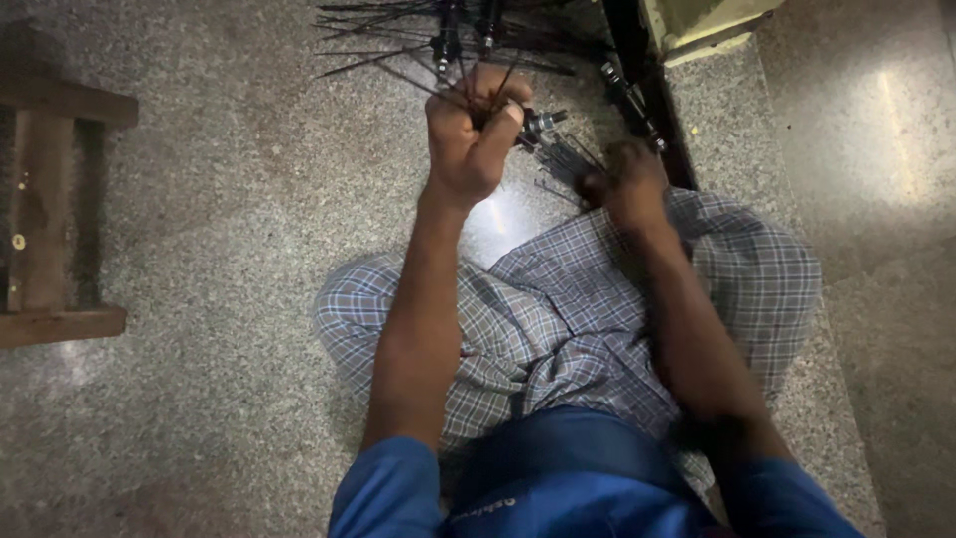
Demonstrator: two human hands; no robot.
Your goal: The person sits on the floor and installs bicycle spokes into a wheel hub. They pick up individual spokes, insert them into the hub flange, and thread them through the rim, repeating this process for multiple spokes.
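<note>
While the fingers (498, 95) of the left hand (470, 139) were clenched into a fist round a bunch of thin dark rods (468, 80), the tips of those rods fanned out beyond the knuckles toward the far side of the floor. A small metal fitting (543, 122) stuck out just to the right of that fist, touching the bunch. The right hand (627, 184) sat lower and nearer, to the right, its fingers curled down among more loose rods (563, 159) on the floor; motion blur hid whether it gripped any of them, so I could not tell. Farther out lay a spread pile of the same rods (438, 25), and a dark bar (642, 100) ran from far to near along the right side, beside a pale box (707, 25). The person sat cross-legged in checked cloth (558, 309) and blue sleeves (388, 493) on a speckled stone floor (229, 199), with a wooden stool (60, 209) well apart at the left.

As I judged it, the risk lay in the bunch: held so tightly near one end, the loose rods could slide out of the fist and scatter, or their thin points could prick the palm or the other hand working just beside them.
</note>
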